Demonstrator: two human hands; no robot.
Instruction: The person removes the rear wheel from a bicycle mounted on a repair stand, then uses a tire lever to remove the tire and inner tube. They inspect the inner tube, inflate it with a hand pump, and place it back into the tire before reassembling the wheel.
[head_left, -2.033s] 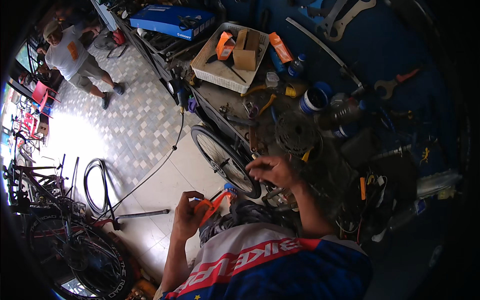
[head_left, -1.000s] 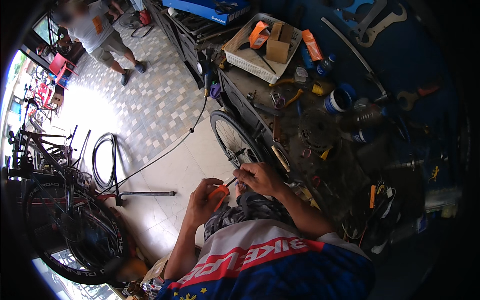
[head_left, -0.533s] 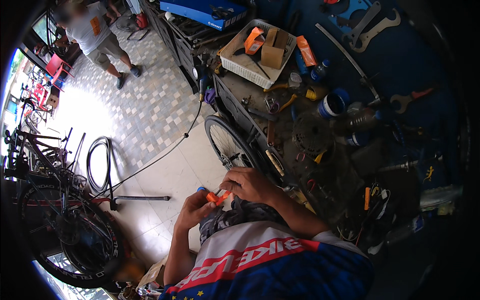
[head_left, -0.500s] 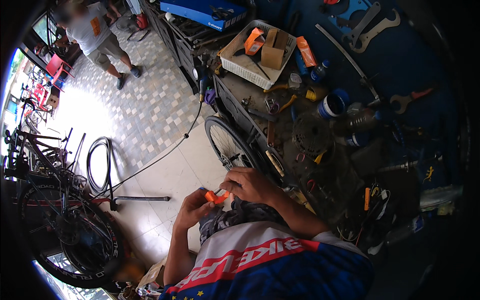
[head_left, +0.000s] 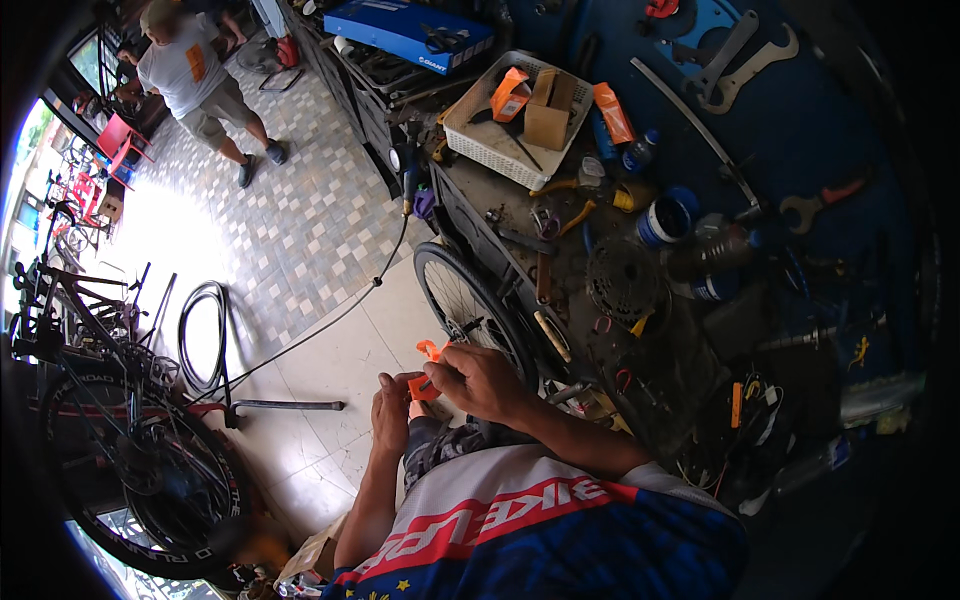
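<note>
In front of my lap, both hands hold a small orange carton (head_left: 422,388) with an open, bent-up flap. My left hand (head_left: 391,412) pinches it from the left, thumb and fingers closed at its edge. From the right, my right hand (head_left: 484,382) has its fingers curled around the other side, thumb on top. A slim dark grey piece shows against the orange between the hands; its kind I cannot make out. My right fingers hide part of the carton.
At right is a cluttered workbench (head_left: 640,400) with a white basket (head_left: 490,155), blue cup (head_left: 668,215) and wrenches (head_left: 735,60). A bicycle wheel (head_left: 465,300) stands beside it. Bicycles (head_left: 110,400) and a coiled hose (head_left: 205,335) lie left. Another person (head_left: 200,80) stands far left.
The orange carton has turned, and its flap now sticks up beyond my right fingers. My left hand has become more upright; my right hand has moved slightly down and right.
</note>
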